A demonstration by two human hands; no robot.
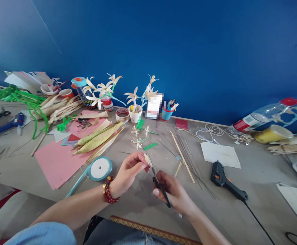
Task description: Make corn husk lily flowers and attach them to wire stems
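My left hand point(132, 170) pinches a small pale piece of corn husk point(147, 160) between thumb and fingers. In my right hand point(172, 192) is a pair of black-handled scissors point(160, 190), its blades pointing up against the husk piece. Whether the blades are parted I cannot tell. Just beyond my hands lie several small husk flowers point(138, 143) and a green strip point(150, 146). A roll of light blue ribbon point(100, 169) rests left of my left wrist, its loose end trailing toward the table's front edge.
Corn husks point(97, 139) lie on pink paper point(54, 160) at left. Thin wires and sticks point(182, 158) spread right of centre. A black glue gun point(227, 183) with its cord lies at right. Husk flowers stand in a white cup point(135, 115). A plastic bottle point(260, 117) leans near the wall.
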